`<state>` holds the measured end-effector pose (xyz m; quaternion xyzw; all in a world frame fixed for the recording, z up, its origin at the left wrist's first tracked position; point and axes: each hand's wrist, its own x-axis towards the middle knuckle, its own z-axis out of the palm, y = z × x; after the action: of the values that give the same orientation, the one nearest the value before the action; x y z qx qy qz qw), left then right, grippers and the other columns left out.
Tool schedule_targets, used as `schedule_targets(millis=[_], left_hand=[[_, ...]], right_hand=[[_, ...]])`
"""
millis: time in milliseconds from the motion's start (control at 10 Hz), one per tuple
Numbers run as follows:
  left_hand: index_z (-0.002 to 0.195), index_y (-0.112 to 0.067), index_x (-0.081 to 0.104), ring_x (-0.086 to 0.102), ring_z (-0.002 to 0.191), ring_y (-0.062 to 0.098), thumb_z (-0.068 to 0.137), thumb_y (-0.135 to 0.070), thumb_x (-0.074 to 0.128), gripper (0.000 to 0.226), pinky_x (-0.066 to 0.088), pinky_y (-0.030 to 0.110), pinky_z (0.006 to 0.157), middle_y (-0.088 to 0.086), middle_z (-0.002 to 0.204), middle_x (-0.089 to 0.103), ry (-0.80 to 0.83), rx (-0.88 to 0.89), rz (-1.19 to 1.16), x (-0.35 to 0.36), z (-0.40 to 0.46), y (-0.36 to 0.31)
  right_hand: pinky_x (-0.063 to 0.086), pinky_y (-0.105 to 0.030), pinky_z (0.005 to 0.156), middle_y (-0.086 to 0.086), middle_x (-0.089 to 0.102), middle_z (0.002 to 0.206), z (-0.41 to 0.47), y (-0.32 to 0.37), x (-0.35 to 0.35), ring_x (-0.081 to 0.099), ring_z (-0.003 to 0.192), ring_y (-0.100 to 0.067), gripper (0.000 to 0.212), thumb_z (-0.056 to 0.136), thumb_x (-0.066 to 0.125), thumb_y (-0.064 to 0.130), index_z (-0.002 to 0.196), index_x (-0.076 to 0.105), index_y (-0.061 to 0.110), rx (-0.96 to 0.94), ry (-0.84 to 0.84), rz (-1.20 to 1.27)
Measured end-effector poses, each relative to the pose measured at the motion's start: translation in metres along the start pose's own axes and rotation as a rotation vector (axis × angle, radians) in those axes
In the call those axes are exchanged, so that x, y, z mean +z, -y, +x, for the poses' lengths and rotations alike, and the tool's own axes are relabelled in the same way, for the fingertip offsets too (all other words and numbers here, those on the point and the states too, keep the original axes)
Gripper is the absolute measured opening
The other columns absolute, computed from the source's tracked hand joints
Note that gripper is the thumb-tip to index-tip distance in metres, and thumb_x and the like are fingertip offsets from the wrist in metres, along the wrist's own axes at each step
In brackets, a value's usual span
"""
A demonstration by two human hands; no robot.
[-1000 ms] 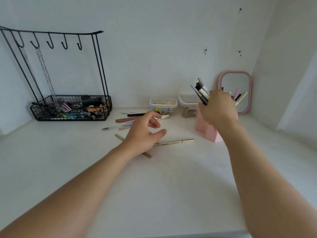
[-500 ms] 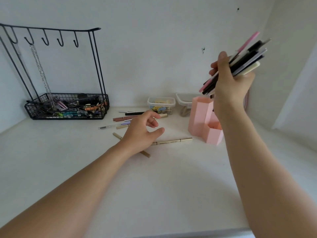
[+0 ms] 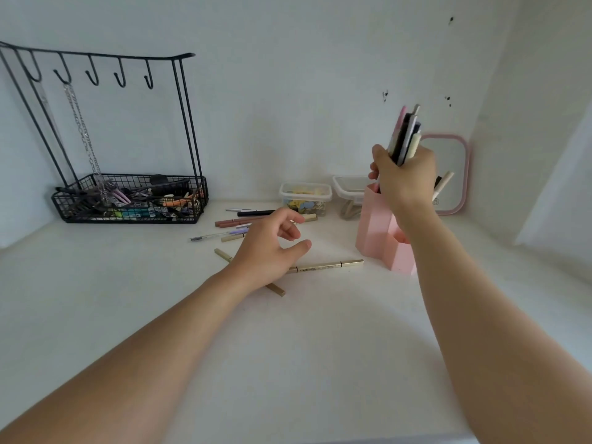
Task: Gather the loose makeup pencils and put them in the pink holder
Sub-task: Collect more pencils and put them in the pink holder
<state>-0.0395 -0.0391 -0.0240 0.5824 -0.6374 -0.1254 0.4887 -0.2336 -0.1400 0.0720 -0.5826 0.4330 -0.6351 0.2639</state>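
1. On the white tabletop (image 3: pixel 320 363), a slim gold makeup pencil (image 3: pixel 326 266) lies flat; a second tan pencil (image 3: pixel 276 289) crosses beneath the left wrist.
2. The left hand (image 3: pixel 269 248) hovers over them, fingers loosely curled and parted, holding nothing.
3. At its 11 o'clock lies a scatter of loose pencils (image 3: pixel 235 230): brown, lilac, black, beige, clear.
4. At its 3 o'clock stands the pink faceted plastic holder (image 3: pixel 374 232).
5. The right hand (image 3: pixel 405 177) is closed around a bundle of upright pencils (image 3: pixel 405 139), directly above the holder.
6. At 10 o'clock, far back, sits a black wire hook rack (image 3: pixel 128 200).
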Motion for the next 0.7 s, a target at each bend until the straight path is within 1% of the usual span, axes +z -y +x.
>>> schedule_targets(millis=[100,200,300,400,500,600,700], left_hand=[[0.114,-0.027,0.064,0.063,0.095,0.0,0.086,-0.026,0.078,0.032,0.044,0.018,0.072,-0.009,0.096,0.066,0.002,0.007,0.008,0.0,0.0,-0.001],[0.115,-0.027,0.063,0.063,0.095,0.0,0.086,-0.026,0.078,0.032,0.044,0.018,0.072,-0.01,0.097,0.066,0.004,0.008,0.016,-0.001,-0.001,-0.002],[0.115,-0.027,0.063,0.063,0.095,0.0,0.086,-0.026,0.078,0.032,0.045,0.018,0.072,-0.01,0.097,0.066,0.002,0.013,0.019,-0.001,0.0,-0.002],[0.114,-0.028,0.063,0.063,0.096,0.0,0.086,-0.027,0.078,0.032,0.046,0.02,0.073,-0.01,0.097,0.066,-0.004,0.006,0.017,-0.001,0.0,-0.002],[0.114,-0.029,0.063,0.063,0.096,0.001,0.086,-0.027,0.078,0.032,0.046,0.02,0.074,-0.009,0.097,0.066,-0.009,0.002,0.016,-0.002,0.0,-0.001],[0.113,-0.03,0.063,0.063,0.095,0.0,0.086,-0.027,0.078,0.031,0.045,0.02,0.072,-0.009,0.096,0.066,-0.013,0.006,0.019,-0.002,0.0,-0.001],[0.113,-0.029,0.063,0.062,0.094,-0.002,0.086,-0.027,0.077,0.031,0.045,0.017,0.072,-0.009,0.098,0.067,-0.023,-0.005,0.022,-0.004,0.0,-0.003]], right_hand=[[0.046,-0.035,0.045,-0.006,0.054,0.051,0.0,-0.005,0.003,0.055,0.047,-0.027,0.033,0.079,0.063,0.028,0.055,0.047,0.012,-0.105,0.021,-0.238],[0.026,-0.027,0.043,0.003,0.035,0.046,-0.004,-0.006,0.003,0.032,0.042,-0.016,0.041,0.08,0.062,0.022,0.05,0.033,0.019,-0.154,0.027,-0.349],[0.034,-0.028,0.045,0.001,0.043,0.05,-0.002,-0.013,0.002,0.039,0.046,-0.018,0.031,0.075,0.065,0.02,0.054,0.043,0.016,-0.055,0.037,-0.352],[0.053,-0.037,0.063,0.0,0.061,0.071,0.002,-0.017,0.001,0.056,0.061,-0.018,0.022,0.068,0.075,0.019,0.085,0.064,0.009,0.066,0.059,-0.256],[0.054,-0.029,0.073,0.005,0.063,0.088,0.002,-0.018,0.0,0.061,0.071,-0.006,0.052,0.067,0.083,0.02,0.113,0.058,0.014,0.092,0.045,-0.148],[0.051,-0.019,0.069,0.007,0.061,0.09,0.0,-0.02,0.001,0.059,0.072,0.001,0.058,0.07,0.083,0.023,0.12,0.055,0.016,0.08,0.014,-0.086],[0.053,-0.023,0.077,0.004,0.065,0.094,-0.002,-0.024,0.004,0.063,0.082,-0.008,0.059,0.072,0.081,0.034,0.121,0.054,0.017,0.015,-0.041,-0.073]])
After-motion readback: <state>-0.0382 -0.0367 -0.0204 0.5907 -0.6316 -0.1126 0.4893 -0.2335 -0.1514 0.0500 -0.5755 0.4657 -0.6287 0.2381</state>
